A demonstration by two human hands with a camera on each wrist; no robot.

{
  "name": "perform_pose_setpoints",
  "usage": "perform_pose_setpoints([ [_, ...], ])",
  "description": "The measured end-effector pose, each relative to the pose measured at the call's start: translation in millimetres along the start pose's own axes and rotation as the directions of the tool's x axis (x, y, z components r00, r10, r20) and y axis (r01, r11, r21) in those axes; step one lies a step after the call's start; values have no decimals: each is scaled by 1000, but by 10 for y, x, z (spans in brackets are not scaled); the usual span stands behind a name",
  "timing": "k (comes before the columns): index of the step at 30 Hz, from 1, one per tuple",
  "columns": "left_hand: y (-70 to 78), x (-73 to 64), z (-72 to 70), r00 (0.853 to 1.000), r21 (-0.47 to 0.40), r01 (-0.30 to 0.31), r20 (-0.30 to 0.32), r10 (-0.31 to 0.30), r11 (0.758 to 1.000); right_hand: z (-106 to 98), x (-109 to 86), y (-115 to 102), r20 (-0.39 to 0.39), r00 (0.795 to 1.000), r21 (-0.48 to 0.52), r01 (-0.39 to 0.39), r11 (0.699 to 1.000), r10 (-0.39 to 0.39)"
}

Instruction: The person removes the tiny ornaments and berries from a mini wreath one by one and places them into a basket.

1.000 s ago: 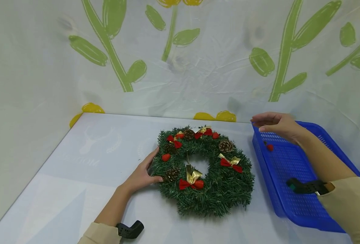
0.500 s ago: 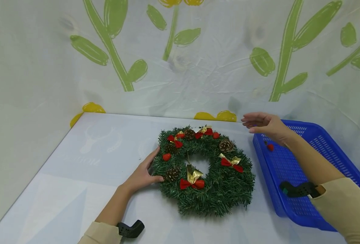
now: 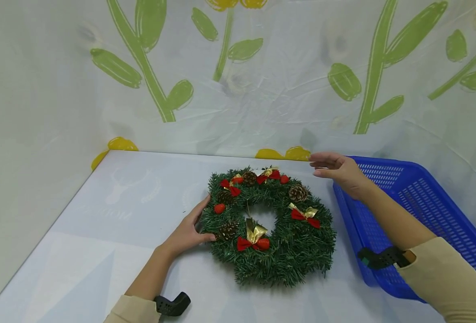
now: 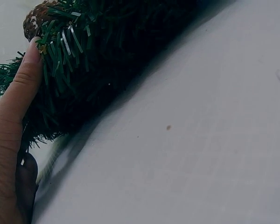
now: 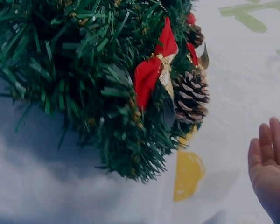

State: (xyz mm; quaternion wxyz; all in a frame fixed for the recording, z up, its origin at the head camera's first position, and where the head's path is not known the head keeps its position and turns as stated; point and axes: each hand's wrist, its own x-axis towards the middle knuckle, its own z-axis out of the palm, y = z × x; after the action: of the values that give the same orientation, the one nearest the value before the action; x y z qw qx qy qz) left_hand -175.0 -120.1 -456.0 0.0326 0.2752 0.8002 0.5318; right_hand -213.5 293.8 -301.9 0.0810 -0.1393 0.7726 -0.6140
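Note:
A green Christmas wreath (image 3: pixel 294 255) lies on the white table, trimmed with pinecones (image 3: pixel 299 193), red berries (image 3: pixel 219 208) and red-and-gold bows (image 3: pixel 305 214). At its left edge, my left hand (image 3: pixel 187 231) grips it, thumb over the greenery and the other fingers around the outer side. In the left wrist view, the thumb (image 4: pixel 25 77) touches the needles beside a pinecone (image 4: pixel 35 21). My right hand (image 3: pixel 338 172) is in the air between the wreath and the blue basket, fingers nearly straight and holding nothing. The right wrist view shows its open palm (image 5: pixel 273 172) apart from the wreath.
A blue plastic basket (image 3: pixel 348 224) with perforated sides stands right of the wreath, partly behind my right forearm. A white cloth wall (image 3: pixel 286 112) printed with green leaves and yellow flowers rises along the table's back edge.
My right hand has moved left from over the basket toward the wreath. The red berry in the basket is now hidden behind my forearm. My left hand and the wreath stay put.

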Motion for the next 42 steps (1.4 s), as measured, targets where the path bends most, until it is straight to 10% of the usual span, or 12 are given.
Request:
perform_pose_setpoints([
  [42,-21,11,3,1000,-42,23,12,-23,999,159,132,419,174,975,-267,-89,960,138],
])
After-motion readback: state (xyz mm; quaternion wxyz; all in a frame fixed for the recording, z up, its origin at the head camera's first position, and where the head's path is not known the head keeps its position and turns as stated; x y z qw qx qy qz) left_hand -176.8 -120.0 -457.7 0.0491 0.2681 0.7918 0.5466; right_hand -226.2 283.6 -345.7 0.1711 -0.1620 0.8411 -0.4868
